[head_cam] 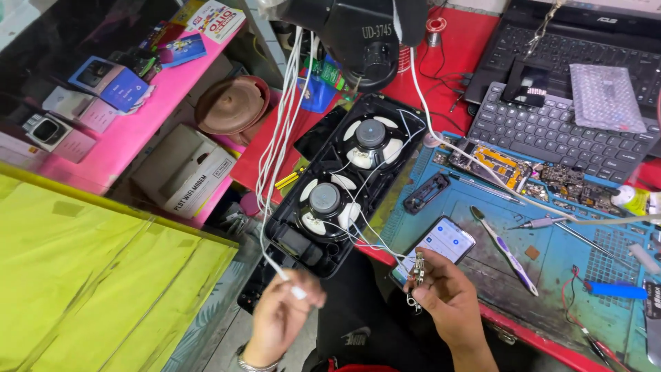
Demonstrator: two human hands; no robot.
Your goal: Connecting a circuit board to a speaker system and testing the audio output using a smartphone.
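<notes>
Left hand (279, 318) fingers pinch white cable (284, 274) (right hand (447, 303) grips connector (417, 270)).

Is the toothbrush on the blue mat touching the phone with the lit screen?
Apart. The head view shows the toothbrush lying to the right of the phone, with a plain strip of bare blue mat between them.
</notes>
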